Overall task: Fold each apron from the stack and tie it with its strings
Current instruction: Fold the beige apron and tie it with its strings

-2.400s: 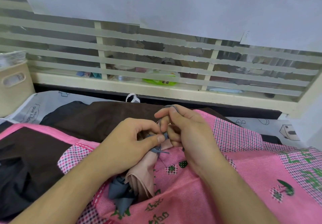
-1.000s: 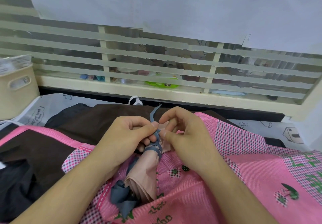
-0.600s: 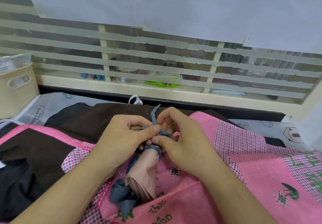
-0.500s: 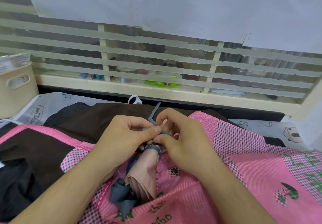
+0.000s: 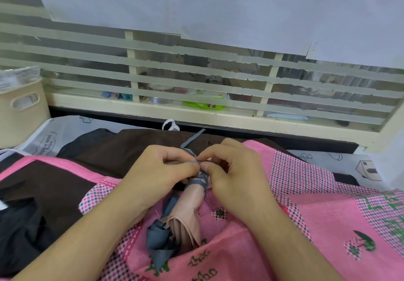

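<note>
A peach apron rolled into a narrow bundle [image 5: 185,213] lies on top of the pink patterned apron [image 5: 306,226], pointing away from me. Grey-blue strings [image 5: 200,182] are wound round its far end, and a grey-blue fabric end [image 5: 160,243] bunches at the near end. My left hand [image 5: 161,173] and my right hand [image 5: 231,171] meet over the far end, each pinching the string between thumb and fingers. One loose string tail [image 5: 192,139] sticks up beyond the fingers.
A brown apron [image 5: 122,151] and black cloth [image 5: 24,232] lie under and left of the pink one. A cream basket [image 5: 21,110] stands at the far left. A slatted window frame [image 5: 196,114] runs along the back.
The hands have drawn slightly apart at the fingertips, pulling the string taut over the wrapped end. The loose tail stands out longer beyond the fingers. The bundle stays where it was.
</note>
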